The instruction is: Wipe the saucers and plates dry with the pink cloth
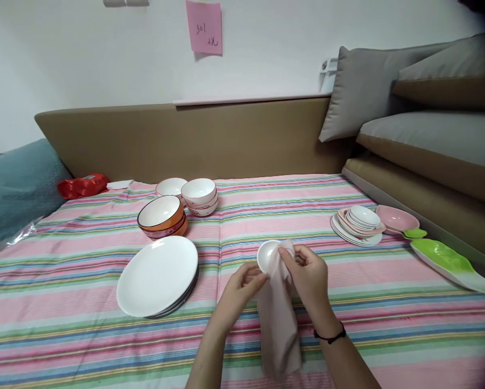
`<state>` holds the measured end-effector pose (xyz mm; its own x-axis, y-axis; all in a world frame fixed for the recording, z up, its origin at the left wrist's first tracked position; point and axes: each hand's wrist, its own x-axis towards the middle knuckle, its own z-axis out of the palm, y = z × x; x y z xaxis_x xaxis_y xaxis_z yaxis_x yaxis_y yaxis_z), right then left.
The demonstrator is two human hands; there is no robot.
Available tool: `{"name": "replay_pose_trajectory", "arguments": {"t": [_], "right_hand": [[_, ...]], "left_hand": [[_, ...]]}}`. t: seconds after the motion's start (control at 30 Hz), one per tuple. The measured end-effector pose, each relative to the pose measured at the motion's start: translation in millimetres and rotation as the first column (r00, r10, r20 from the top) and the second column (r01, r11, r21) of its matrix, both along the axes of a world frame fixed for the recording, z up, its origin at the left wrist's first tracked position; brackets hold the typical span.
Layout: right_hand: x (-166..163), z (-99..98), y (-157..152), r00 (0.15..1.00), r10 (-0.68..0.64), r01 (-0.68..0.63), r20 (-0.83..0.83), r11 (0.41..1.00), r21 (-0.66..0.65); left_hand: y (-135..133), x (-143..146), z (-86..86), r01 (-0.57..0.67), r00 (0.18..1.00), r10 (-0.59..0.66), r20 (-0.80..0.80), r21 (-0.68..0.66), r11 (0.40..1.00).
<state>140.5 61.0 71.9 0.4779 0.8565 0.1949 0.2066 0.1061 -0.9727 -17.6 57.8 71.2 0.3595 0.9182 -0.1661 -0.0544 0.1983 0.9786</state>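
Note:
A small white dish (265, 253) is held up in the middle, its hollow side facing me. My left hand (244, 283) pinches its lower left rim between thumb and fingers. A pale pink cloth (280, 329) hangs down from the dish, its upper end lying over the dish's right part. With thumb and fingers closed, my right hand (307, 267) grips that cloth at the dish's right rim; a dark band circles the wrist. The cloth hides part of the dish, and some right fingertips are behind it.
White plates (157, 275) are stacked at left, below orange-rimmed bowls (161, 213) and white bowls (199, 192). At right stand stacked small dishes (362, 219), a pink dish (398, 219) and a green leaf-shaped dish (447, 256). Grey cushions (432, 140) rise behind them.

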Motion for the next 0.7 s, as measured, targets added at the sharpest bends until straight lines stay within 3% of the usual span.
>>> {"name": "replay_pose_trajectory", "arguments": {"t": [0.1, 0.23, 0.33, 0.43, 0.53, 0.7], "right_hand": [[-4.8, -1.5, -2.9, 0.971, 0.026, -0.035, 0.237, 0.999, 0.031], [-10.8, -6.5, -5.9, 0.883, 0.177, -0.203, 0.435, 0.979, 0.012], [-15.9, -13.0, -7.7, 0.850, 0.222, -0.249, 0.477, 0.969, -0.007], [-19.5, -16.8, -9.1, 0.849, 0.137, -0.161, 0.511, 0.987, 0.004], [-19.8, -16.7, -9.2, 0.884, 0.119, -0.131, 0.451, 0.991, -0.005], [-16.7, -16.4, -8.5, 0.907, 0.163, -0.151, 0.388, 0.987, -0.062]], "left_hand": [[3.7, 0.5, 1.0, -0.102, 0.994, 0.100, 0.054, 0.049, 0.994], [2.7, -0.5, 2.1, -0.253, 0.967, 0.254, 0.002, 0.107, 0.961], [2.6, -3.1, 2.5, -0.224, 0.969, 0.237, -0.064, 0.167, 0.960], [1.8, -3.8, 2.8, -0.157, 0.985, 0.164, -0.061, 0.113, 0.981], [0.7, -2.4, 2.1, -0.214, 0.976, 0.214, 0.034, -0.015, 0.977], [3.4, -3.1, -0.3, -0.225, 0.974, 0.225, 0.018, 0.044, 0.973]]}}
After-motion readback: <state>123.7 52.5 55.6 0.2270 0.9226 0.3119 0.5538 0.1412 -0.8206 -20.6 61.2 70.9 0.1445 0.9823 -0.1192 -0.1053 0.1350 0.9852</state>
